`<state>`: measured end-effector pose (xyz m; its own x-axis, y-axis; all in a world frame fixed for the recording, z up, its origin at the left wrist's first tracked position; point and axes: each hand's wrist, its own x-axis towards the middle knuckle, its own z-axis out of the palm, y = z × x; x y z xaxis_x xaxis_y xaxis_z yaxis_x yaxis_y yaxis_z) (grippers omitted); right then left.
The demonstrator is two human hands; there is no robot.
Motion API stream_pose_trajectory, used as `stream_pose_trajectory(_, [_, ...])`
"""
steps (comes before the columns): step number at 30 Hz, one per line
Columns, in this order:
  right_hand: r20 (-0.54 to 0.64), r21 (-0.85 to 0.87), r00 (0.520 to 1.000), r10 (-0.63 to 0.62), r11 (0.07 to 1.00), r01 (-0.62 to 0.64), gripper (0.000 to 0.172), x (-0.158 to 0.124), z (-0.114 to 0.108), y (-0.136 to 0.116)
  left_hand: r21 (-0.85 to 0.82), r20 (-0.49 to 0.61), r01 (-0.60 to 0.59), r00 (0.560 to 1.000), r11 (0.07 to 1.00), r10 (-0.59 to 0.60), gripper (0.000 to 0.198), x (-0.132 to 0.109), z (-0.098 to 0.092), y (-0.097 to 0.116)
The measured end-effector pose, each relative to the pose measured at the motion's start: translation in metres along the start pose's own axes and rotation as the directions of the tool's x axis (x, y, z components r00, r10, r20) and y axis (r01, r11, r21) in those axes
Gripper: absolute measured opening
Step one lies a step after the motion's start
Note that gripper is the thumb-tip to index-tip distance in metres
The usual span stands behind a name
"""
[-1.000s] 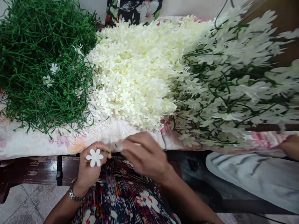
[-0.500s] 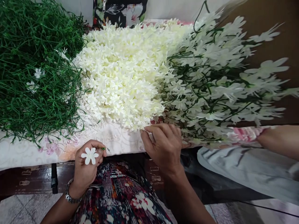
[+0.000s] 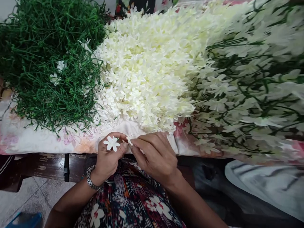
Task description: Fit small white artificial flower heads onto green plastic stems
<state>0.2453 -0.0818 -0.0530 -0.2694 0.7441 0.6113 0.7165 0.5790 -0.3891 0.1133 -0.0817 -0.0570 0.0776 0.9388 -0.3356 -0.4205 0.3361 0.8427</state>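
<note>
My left hand (image 3: 107, 164) is closed round an artificial flower stem, mostly hidden by the fingers. An open white flower (image 3: 111, 143) on it shows over the back of the hand. My right hand (image 3: 158, 156) pinches a small white blossom (image 3: 129, 141) against the fingertips of the left, so the two hands meet at the table's front edge. Behind them spreads a heap of loose white blossoms (image 3: 147, 85). To its left is a tangled pile of green plastic stems (image 3: 52, 53), with a few white flowers among them.
White flowers on green stems (image 3: 237, 98) fill the right side. A floral tablecloth (image 3: 47, 141) covers the table. Beyond the heap stands a dark floral bag (image 3: 135, 6). Someone's light grey clothing (image 3: 268, 180) shows at lower right, and a blue object (image 3: 27, 219) sits on the floor.
My right hand has left the edge of the blossom heap with a blossom and come to my left hand. The view has shifted left, and the other person's arm is out of sight.
</note>
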Motion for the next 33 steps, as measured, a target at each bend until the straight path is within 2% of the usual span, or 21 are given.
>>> stream_pose_trajectory(5, [0.083, 0.142, 0.993, -0.086, 0.987, 0.074, 0.028, 0.005, 0.007, -0.012, -0.116, -0.103, -0.014, 0.995, 0.993, 0.002, 0.017, -0.006, -0.008, 0.002])
stream_pose_trajectory(8, [0.125, 0.297, 0.986, -0.106, 0.953, 0.065, 0.033, 0.009, 0.009, -0.013, -0.142, -0.15, -0.061, 0.988, 0.988, 0.04, 0.015, -0.011, -0.019, 0.006])
stream_pose_trajectory(10, [0.126, 0.321, 0.988, -0.089, 0.946, 0.044, 0.03, 0.013, 0.01, -0.011, -0.154, -0.168, -0.094, 0.984, 0.984, 0.068, 0.014, -0.015, -0.027, 0.01])
stream_pose_trajectory(13, [0.154, 0.172, 0.987, -0.05, 0.985, 0.023, 0.019, 0.021, 0.016, -0.004, -0.166, -0.218, -0.129, 0.972, 0.978, 0.091, 0.014, -0.018, -0.038, 0.014])
stream_pose_trajectory(16, [0.253, 0.032, 0.963, -0.09, 0.996, 0.084, 0.014, 0.031, 0.025, -0.001, -0.175, -0.259, -0.128, 0.963, 0.976, 0.08, 0.018, -0.018, -0.045, 0.016])
stream_pose_trajectory(21, [0.373, -0.05, 0.91, -0.183, 0.975, 0.217, 0.013, 0.038, 0.037, -0.001, -0.171, -0.255, -0.129, 0.963, 0.977, 0.082, 0.016, -0.016, -0.047, 0.016])
stream_pose_trajectory(25, [0.441, -0.056, 0.876, -0.196, 0.968, 0.245, 0.013, 0.036, 0.041, 0.0, -0.159, -0.214, -0.101, 0.975, 0.982, 0.066, 0.013, -0.017, -0.047, 0.016])
stream_pose_trajectory(27, [0.418, -0.017, 0.886, -0.198, 0.974, 0.226, 0.014, 0.035, 0.041, 0.001, -0.17, -0.214, -0.088, 0.976, 0.982, 0.05, 0.015, -0.017, -0.047, 0.016])
stream_pose_trajectory(29, [0.346, 0.08, 0.921, -0.179, 0.984, 0.161, 0.012, 0.034, 0.04, 0.003, -0.197, -0.21, -0.072, 0.977, 0.978, 0.029, 0.017, -0.017, -0.047, 0.017])
stream_pose_trajectory(31, [0.259, 0.215, 0.96, -0.106, 0.975, 0.049, 0.011, 0.032, 0.037, 0.004, -0.24, -0.185, -0.052, 0.983, 0.97, 0.007, 0.019, -0.017, -0.047, 0.018])
stream_pose_trajectory(33, [0.205, 0.332, 0.979, 0.0, 0.941, -0.069, 0.01, 0.029, 0.033, 0.006, -0.282, -0.144, -0.031, 0.99, 0.959, -0.01, 0.019, -0.017, -0.047, 0.018])
